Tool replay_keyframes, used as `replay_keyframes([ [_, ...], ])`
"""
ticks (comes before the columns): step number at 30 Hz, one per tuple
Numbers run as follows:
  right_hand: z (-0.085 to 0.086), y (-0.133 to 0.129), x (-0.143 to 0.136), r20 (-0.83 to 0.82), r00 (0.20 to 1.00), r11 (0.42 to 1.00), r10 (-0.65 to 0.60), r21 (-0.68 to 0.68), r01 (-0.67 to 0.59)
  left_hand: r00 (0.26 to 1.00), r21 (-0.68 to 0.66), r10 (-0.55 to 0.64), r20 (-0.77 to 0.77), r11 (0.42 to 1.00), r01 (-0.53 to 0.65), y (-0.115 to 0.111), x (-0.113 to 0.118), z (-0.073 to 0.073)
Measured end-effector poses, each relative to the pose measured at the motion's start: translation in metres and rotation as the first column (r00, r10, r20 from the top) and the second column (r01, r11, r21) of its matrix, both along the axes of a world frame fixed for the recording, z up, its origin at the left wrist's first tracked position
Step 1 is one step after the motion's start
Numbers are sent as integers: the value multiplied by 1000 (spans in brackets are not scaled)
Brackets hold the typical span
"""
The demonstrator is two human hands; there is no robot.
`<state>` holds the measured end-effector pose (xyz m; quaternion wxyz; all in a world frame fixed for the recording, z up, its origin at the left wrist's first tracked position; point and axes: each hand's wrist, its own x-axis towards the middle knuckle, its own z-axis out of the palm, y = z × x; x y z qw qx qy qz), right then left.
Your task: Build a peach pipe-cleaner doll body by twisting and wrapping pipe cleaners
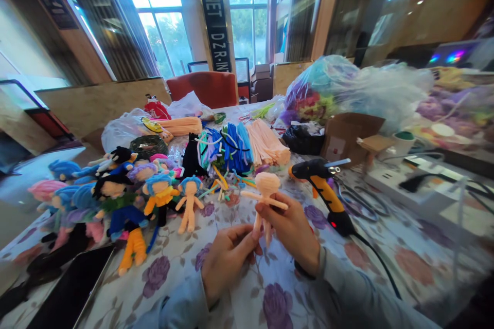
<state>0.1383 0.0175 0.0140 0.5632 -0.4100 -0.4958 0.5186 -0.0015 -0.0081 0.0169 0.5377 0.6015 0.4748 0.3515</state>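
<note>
A peach doll (267,185) made of fuzzy pipe cleaners, bald and undressed, is held upright over the table. My right hand (291,229) pinches its body from the right, thumb across the front. Lower down, my left hand (230,259) has its thumb and fingers closed on one of the doll's legs. To the right of my hands lies a black and orange glue gun (328,195), a glue stick poking from its back end and a red light glowing on it. A similar peach doll with blue hair (190,203) lies to the left.
Finished dolls (116,200) crowd the left side, beside a dark tablet or phone (71,288). Bundles of blue pipe cleaners (231,149) and peach pipe cleaners (268,144) lie behind my hands. A cardboard box (349,136), plastic bags (328,87) and a power strip (409,185) are rightward.
</note>
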Motion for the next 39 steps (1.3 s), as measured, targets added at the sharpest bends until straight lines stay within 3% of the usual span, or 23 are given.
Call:
replay_keyframes([
  [6,-2,1,0,33,999,1000,-9,3,9,981,54,-8,-192,998,19,-4,1,-1],
  [14,-9,4,1,-73,997,1000,20,2,-20,994,-27,-9,-112,1000,6,-4,3,0],
  [20,-9,4,0,-96,995,999,22,-38,-26,951,151,72,-302,988,-26,-7,3,2],
  [25,-7,3,-2,-140,990,998,15,-64,-24,980,95,56,-190,995,-38,-8,2,-5],
  [31,-7,2,-4,-114,991,995,65,-74,-74,977,173,72,-201,984,-37,-8,-1,-5],
  [34,-7,2,-5,-79,993,994,86,-65,-91,996,189,49,-70,981,-35,-7,0,-2],
  [39,-8,1,-7,-2,992,989,122,-84,-122,989,145,144,23,979,-146,-4,0,-5],
])
